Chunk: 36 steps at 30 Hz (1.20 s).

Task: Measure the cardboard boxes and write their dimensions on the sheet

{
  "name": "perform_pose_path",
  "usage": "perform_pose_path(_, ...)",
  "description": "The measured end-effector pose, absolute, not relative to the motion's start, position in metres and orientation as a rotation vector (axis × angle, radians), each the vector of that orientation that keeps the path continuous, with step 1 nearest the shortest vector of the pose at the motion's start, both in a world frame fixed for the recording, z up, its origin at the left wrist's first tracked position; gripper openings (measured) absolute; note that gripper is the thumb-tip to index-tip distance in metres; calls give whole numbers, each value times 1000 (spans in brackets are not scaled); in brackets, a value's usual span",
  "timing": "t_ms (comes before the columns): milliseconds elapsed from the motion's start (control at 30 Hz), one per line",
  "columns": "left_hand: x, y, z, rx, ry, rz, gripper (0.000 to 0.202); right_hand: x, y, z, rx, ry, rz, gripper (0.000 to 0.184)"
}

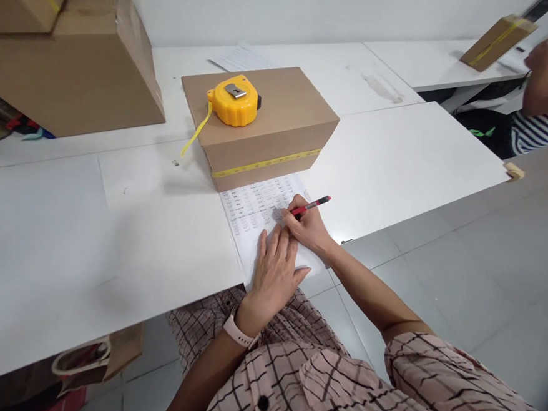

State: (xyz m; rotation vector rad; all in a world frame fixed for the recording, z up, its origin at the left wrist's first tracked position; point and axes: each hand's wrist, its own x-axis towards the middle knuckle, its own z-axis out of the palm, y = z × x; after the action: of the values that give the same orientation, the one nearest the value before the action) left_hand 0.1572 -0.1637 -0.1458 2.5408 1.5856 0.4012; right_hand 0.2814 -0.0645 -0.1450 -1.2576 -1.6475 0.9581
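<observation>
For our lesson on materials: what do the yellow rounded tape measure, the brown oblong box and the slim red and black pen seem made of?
Yellow rounded tape measure: probably glossy plastic, by its highlights.
Brown oblong box: matt cardboard, judging by its dull faces and folded edges.
Slim red and black pen: perhaps smooth plastic, from its even colours; too small for certainty.

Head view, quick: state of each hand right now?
Left hand: open, palm down on the white paper sheet with columns of dark marks.
Right hand: closed, holding a slim red-and-black pen.
</observation>
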Motion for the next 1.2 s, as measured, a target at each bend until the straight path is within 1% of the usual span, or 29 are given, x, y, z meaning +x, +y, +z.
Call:
perform_pose_path(233,157,-164,-145,2550,1591,431,65,282,-65,-143,-1236,-1629,949,22)
perform_pose_path(500,157,-164,-145,2551,1580,391,72,283,-64,-145,-1259,-1661,948,20)
perform_pose_path(1200,157,-164,-146,2565,1587,395,72,282,-65,-144,-1279,-1622,953,21)
